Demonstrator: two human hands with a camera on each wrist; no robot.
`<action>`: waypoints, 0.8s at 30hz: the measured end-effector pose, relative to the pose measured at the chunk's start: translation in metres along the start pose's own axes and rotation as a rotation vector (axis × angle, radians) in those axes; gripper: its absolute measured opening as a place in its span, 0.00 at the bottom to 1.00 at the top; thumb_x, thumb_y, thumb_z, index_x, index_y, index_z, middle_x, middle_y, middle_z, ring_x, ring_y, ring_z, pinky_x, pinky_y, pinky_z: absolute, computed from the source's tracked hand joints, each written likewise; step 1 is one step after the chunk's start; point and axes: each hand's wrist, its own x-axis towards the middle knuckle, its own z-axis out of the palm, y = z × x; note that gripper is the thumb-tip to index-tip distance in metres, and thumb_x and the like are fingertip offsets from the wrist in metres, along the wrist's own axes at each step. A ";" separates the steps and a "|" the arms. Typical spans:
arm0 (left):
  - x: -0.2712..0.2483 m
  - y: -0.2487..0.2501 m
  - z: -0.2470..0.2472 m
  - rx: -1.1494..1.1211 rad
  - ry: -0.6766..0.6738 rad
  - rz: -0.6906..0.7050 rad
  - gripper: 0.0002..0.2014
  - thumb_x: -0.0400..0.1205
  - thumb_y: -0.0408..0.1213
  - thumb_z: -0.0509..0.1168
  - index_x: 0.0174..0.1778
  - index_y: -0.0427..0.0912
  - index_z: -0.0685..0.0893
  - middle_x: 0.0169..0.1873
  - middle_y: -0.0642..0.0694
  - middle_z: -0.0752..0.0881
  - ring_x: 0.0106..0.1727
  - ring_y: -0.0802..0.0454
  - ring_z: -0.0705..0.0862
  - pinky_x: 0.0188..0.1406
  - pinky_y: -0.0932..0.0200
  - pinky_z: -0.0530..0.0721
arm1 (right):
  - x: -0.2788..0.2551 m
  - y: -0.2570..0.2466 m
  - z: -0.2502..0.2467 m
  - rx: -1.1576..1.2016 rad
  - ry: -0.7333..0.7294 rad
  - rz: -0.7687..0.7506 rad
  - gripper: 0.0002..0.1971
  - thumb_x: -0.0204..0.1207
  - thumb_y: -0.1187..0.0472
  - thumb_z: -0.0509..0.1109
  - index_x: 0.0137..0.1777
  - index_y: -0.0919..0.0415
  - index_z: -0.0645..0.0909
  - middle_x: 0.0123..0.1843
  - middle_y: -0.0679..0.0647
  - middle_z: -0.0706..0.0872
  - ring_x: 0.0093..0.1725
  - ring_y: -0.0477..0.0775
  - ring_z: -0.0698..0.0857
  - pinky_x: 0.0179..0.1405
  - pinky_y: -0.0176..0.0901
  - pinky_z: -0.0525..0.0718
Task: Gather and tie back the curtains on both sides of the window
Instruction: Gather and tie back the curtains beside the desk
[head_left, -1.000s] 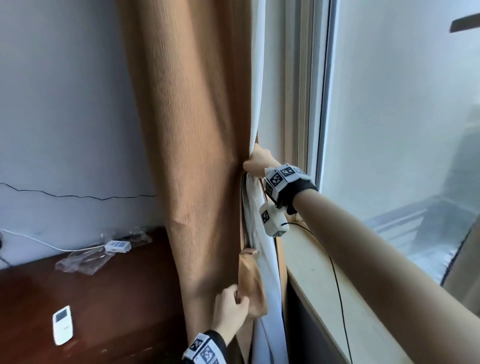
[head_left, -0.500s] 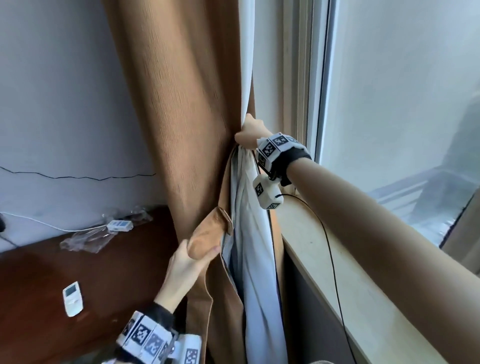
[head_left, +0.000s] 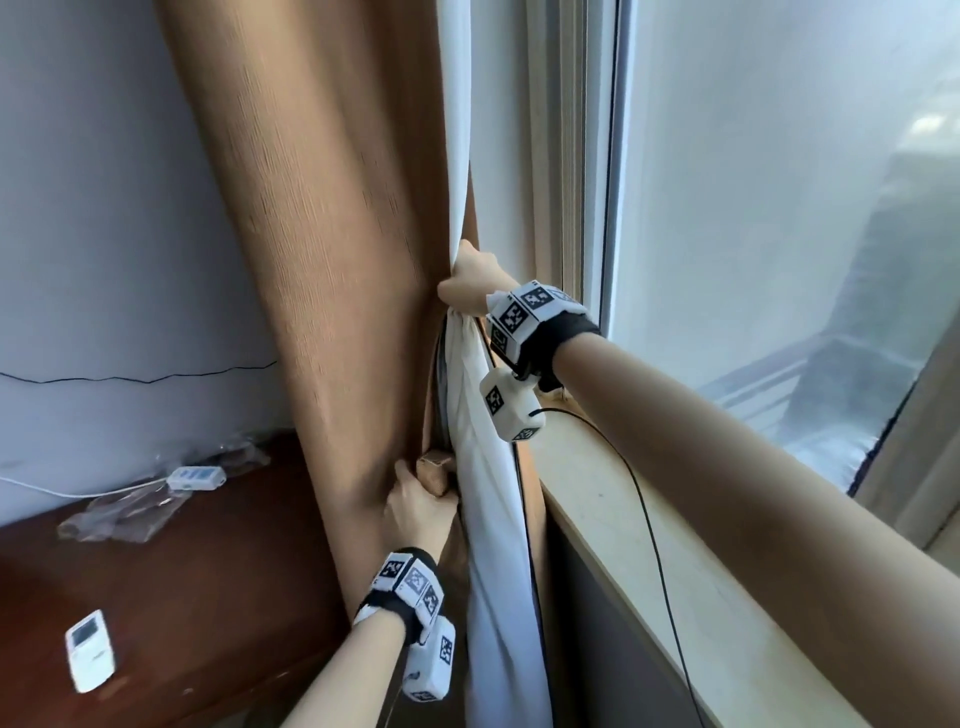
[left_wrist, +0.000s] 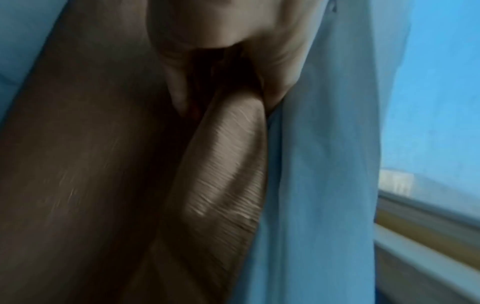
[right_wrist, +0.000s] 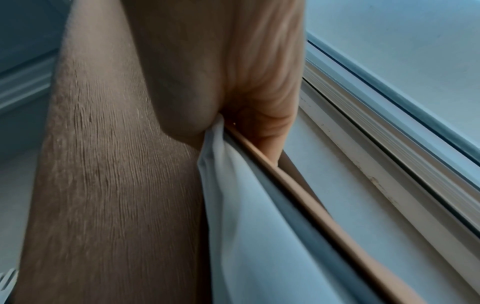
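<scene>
The tan curtain (head_left: 332, 260) with its white lining (head_left: 488, 519) hangs gathered at the window's left side. My right hand (head_left: 470, 283) grips the bunched edge of curtain and lining at mid height; in the right wrist view its fingers (right_wrist: 262, 86) close round the white lining (right_wrist: 239, 195) beside the tan curtain (right_wrist: 109, 164). Lower down, my left hand (head_left: 418, 501) holds the end of the tan tie-back strap (head_left: 435, 470) against the curtain's inner edge. In the left wrist view the fingers (left_wrist: 280, 61) pinch that strap (left_wrist: 226, 164) next to the lining (left_wrist: 324, 164).
The window (head_left: 753, 208) and its pale sill (head_left: 665, 545) lie to the right, with a black cable across the sill. A dark wooden desk (head_left: 208, 597) at the left carries a white remote (head_left: 89, 657), a small white device (head_left: 197, 477) and a crumpled plastic bag (head_left: 124, 514).
My left hand has lifted the strap end from where it hung low and brought it up against the curtain below my right hand. The right hand keeps its grip on the bunched edge.
</scene>
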 end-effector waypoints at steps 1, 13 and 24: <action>0.002 -0.004 0.003 -0.022 -0.016 -0.061 0.25 0.69 0.47 0.72 0.59 0.40 0.77 0.50 0.34 0.86 0.54 0.33 0.85 0.47 0.49 0.81 | 0.001 0.000 0.001 0.003 0.004 -0.005 0.20 0.76 0.66 0.61 0.68 0.66 0.67 0.59 0.62 0.78 0.54 0.60 0.83 0.50 0.48 0.85; 0.024 -0.065 -0.061 -0.004 0.039 0.016 0.21 0.71 0.25 0.64 0.59 0.43 0.84 0.47 0.30 0.87 0.50 0.29 0.85 0.48 0.51 0.82 | 0.007 0.004 0.001 0.010 0.013 -0.008 0.21 0.77 0.65 0.60 0.70 0.66 0.66 0.58 0.60 0.76 0.51 0.58 0.81 0.44 0.45 0.80; -0.011 -0.091 -0.156 0.215 -0.004 0.191 0.14 0.68 0.21 0.62 0.32 0.48 0.77 0.33 0.38 0.84 0.43 0.29 0.84 0.39 0.51 0.79 | 0.005 -0.013 0.017 0.006 0.035 0.000 0.22 0.76 0.64 0.61 0.70 0.67 0.67 0.64 0.63 0.76 0.58 0.63 0.82 0.55 0.51 0.83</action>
